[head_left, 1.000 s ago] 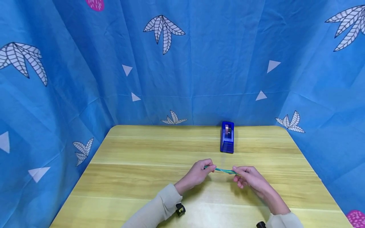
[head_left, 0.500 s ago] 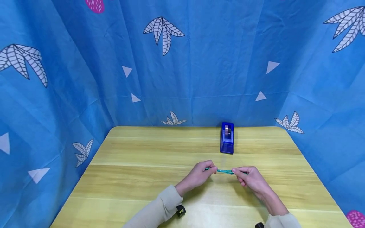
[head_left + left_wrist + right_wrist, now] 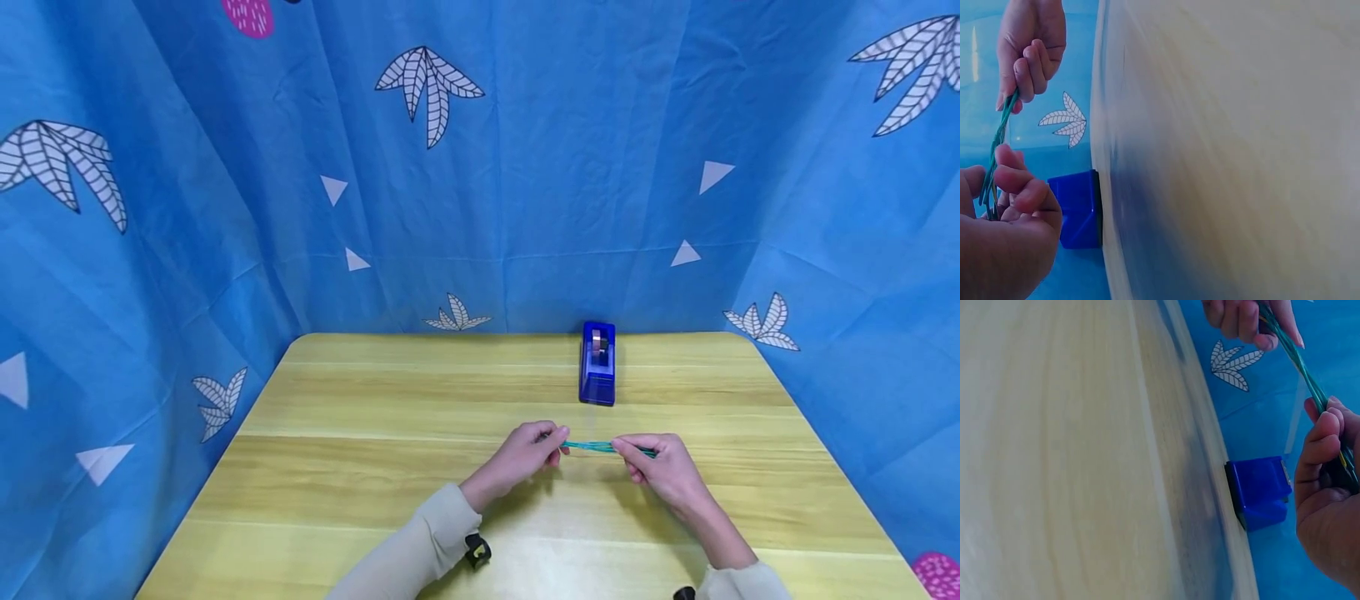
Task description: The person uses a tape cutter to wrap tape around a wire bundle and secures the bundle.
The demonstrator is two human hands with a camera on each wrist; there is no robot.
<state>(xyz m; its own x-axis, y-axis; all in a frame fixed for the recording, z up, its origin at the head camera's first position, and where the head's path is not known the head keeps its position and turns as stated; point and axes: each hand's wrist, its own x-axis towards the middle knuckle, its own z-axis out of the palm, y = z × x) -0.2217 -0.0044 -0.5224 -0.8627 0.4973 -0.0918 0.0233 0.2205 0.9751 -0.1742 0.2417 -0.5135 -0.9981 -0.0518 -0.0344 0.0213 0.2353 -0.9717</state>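
a bundle of thin green strands is held in the air above the near half of the tabletop, spanning the gap between two hands. a trace of yellow shows among the green in the right wrist view, and the strands look loosely twisted rather than evenly laid. the left hand pinches one end between thumb and fingers; the right hand pinches the other end in the same way, with a short tail passing behind the thumb. the principal hazard, as judged here, is slippage: the strands are slim and only lightly pinched, so a slackened thumb could let single strands slide out, fan apart or drop. uneven pulling by the two hands could likewise leave the ends staggered. a faint pale strip appears between bundle and dispenser; whether it is tape or a reflection cannot be told. if tape, it could cling to a finger or fold on itself. beyond the hands, the blue tape dispenser stands upright, untouched; a hard tug on any attached tape could shift it.
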